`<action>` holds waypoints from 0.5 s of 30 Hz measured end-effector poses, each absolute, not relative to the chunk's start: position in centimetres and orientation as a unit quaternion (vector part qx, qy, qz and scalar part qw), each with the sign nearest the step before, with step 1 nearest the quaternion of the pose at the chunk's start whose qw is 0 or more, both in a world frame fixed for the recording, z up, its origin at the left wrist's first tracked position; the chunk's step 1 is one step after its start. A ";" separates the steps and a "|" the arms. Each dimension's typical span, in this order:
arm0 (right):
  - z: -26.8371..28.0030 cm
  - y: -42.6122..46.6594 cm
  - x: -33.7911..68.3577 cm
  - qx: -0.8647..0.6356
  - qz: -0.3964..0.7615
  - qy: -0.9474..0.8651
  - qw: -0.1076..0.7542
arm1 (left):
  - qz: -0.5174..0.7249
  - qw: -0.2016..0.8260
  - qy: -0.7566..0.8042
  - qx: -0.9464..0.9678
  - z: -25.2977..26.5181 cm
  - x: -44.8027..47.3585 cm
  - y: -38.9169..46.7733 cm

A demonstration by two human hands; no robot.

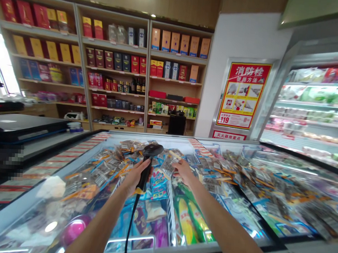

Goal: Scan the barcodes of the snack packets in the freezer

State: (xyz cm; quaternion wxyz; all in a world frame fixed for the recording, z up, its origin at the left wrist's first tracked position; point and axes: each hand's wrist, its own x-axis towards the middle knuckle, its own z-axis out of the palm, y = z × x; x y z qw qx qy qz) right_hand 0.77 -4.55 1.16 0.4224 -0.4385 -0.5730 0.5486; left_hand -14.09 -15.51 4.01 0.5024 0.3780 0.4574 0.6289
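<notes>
Bare forearms extend over a white-rimmed, glass-topped freezer. The left hand grasps a black-and-yellow handheld scanner; the right hand pinches a clear, grey-printed plastic packet, between both hands. Advisable: packet flat, printed face squared to scanner, black cable slack.

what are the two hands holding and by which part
The left hand holds a black scanner by its handle; the right hand holds a packet by its right edge.
</notes>
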 end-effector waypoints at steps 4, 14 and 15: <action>-0.6 -4.3 5.4 -0.369 0.553 -0.556 0.498 | 0.611 0.561 0.422 0.366 4.0 -12.8 -16.3; -1.0 1.5 12.4 -0.389 0.507 -0.439 0.631 | 0.561 0.625 0.387 0.381 5.8 -9.2 -15.6; -1.1 1.8 12.8 -0.393 0.506 -0.436 0.632 | 0.564 0.628 0.380 0.378 5.9 -9.1 -15.5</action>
